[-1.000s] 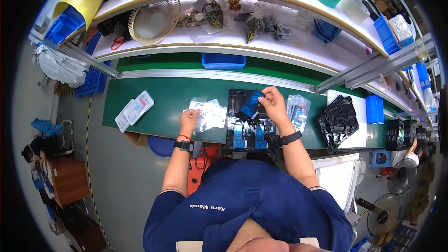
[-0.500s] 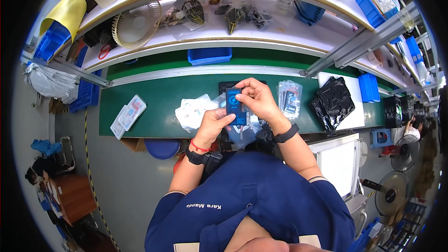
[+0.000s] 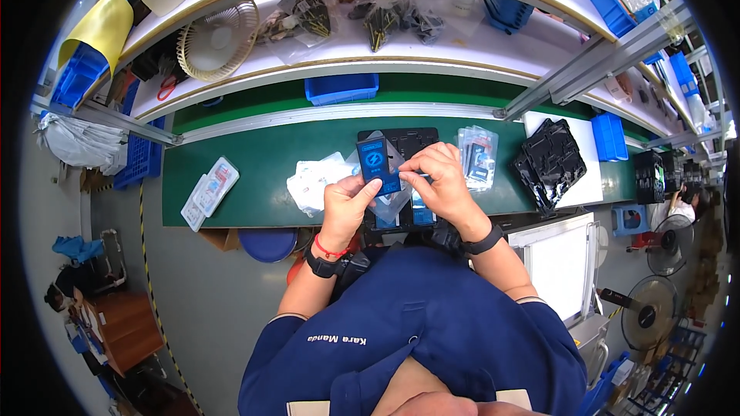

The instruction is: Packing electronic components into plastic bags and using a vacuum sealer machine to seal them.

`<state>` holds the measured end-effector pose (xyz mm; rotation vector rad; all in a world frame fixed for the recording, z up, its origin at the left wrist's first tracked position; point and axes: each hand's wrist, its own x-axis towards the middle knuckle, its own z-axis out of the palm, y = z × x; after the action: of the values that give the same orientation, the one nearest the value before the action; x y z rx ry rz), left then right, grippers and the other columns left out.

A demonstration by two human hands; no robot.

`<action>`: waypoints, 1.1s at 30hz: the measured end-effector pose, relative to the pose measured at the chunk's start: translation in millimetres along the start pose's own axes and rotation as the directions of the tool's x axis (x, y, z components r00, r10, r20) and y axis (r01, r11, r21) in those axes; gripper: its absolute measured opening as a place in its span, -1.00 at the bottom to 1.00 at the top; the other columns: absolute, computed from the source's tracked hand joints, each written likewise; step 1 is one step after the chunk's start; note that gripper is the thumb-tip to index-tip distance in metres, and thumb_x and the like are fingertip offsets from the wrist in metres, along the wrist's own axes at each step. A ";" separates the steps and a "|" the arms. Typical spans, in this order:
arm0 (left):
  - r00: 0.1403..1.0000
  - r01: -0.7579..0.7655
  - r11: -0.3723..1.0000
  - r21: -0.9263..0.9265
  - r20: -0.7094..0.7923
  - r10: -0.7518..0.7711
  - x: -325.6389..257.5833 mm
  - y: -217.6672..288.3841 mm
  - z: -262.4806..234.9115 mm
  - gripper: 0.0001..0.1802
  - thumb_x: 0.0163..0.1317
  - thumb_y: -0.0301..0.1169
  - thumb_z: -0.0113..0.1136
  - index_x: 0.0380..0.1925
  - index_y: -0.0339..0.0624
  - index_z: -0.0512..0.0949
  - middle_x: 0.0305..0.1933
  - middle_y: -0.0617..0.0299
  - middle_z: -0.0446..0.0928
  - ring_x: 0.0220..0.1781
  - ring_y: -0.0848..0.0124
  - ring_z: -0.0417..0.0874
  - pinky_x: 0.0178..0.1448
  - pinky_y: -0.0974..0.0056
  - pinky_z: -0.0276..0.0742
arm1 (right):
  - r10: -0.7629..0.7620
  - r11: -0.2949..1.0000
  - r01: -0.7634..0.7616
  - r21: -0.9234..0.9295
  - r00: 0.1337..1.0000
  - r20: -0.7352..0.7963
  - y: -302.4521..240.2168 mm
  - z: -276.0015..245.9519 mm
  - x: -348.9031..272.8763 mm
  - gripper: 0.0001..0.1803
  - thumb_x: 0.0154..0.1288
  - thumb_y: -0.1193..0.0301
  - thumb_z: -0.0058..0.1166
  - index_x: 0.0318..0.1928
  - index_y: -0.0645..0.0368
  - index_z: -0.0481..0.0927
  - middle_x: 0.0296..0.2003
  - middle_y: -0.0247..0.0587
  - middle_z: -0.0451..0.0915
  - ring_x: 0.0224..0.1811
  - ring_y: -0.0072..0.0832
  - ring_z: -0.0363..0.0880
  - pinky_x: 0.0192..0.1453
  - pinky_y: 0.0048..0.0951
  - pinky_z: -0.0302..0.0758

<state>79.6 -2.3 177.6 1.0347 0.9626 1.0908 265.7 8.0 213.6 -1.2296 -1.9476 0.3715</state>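
Observation:
My left hand [image 3: 344,204] grips a flat black phone battery [image 3: 373,160] with blue print, thumb across its lower front. Just right of it, my right hand [image 3: 443,185] has thumb and index finger pinched together; what lies between them is too small to make out. A clear plastic sleeve [image 3: 398,202] shows behind the battery and below the right fingers. Underneath both hands a black moulded tray [image 3: 420,139] lies on the green bench, with blue-printed pieces in its near part. White printed packets [image 3: 314,183] lie beside my left hand.
Clear packs with dark contents [image 3: 479,158] lie right of the tray. Farther right, stacked black trays [image 3: 549,166] rest on a white board beside a blue bin [image 3: 609,137]. Two packs [image 3: 210,191] lie on the left. A loaded shelf [image 3: 462,46] runs above the bench.
My right hand has left the top of the battery and moved down and right, its fingers now pinched. The battery has shifted slightly left and up, uncovering more of the tray.

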 end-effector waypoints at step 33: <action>0.932 0.134 0.982 0.137 0.319 -0.172 -2.6 -15.2 2.6 -0.71 0.30 -0.32 0.02 -0.19 -0.35 0.55 -0.41 0.34 0.55 -0.42 0.63 0.46 -0.30 0.49 0.43 | 0.290 0.867 -0.237 0.439 0.955 -0.057 10.9 8.3 -4.0 -0.04 -0.02 0.54 0.26 0.32 0.22 -0.08 -0.41 -0.27 0.59 -0.37 -0.56 0.54 -0.18 -0.53 0.43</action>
<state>84.9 -7.4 163.8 1.1709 0.8234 0.7113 267.2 11.2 199.7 -1.1909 -1.4862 0.8026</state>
